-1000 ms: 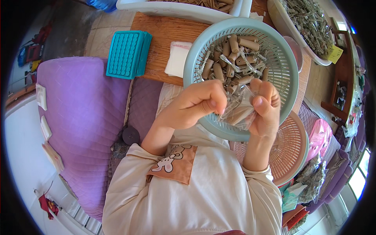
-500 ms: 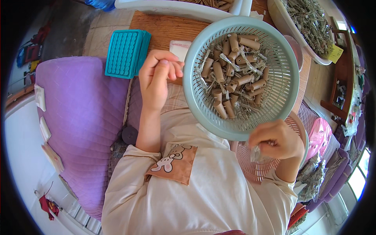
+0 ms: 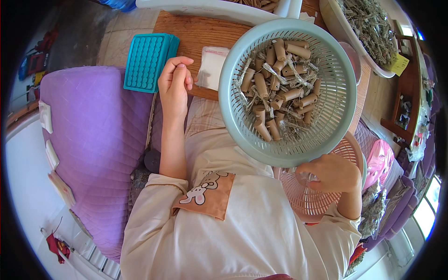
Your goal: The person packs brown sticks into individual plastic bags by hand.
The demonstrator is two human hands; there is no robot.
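Note:
My left hand (image 3: pixel 174 86) is raised between a teal tray stack (image 3: pixel 147 63) and a pile of clear flat bags (image 3: pixel 213 68). Its fingers are curled in against the thumb; whether anything is between them I cannot tell. My right hand (image 3: pixel 333 173) is closed just below the near rim of a green strainer basket (image 3: pixel 337 109), over a pink basket (image 3: pixel 311 201). A bit of clear plastic (image 3: pixel 303 177) shows at its fingertips, partly hidden. Brown cardboard-like tubes (image 3: pixel 292 94) with clear, wire-like strands lie heaped in the green basket.
A wooden table (image 3: pixel 186 35) carries the trays and bags. Behind are a white bin (image 3: pixel 210 8) of brown pieces and a white tub (image 3: pixel 340 35) full of tangled strands. A purple padded seat (image 3: pixel 88 140) fills the left side; a pink bag (image 3: pixel 380 161) lies at right.
My left hand has moved left, away from the green basket, uncovering more of the clear bags. My right hand has turned palm-down, and the clear plastic under it shows less.

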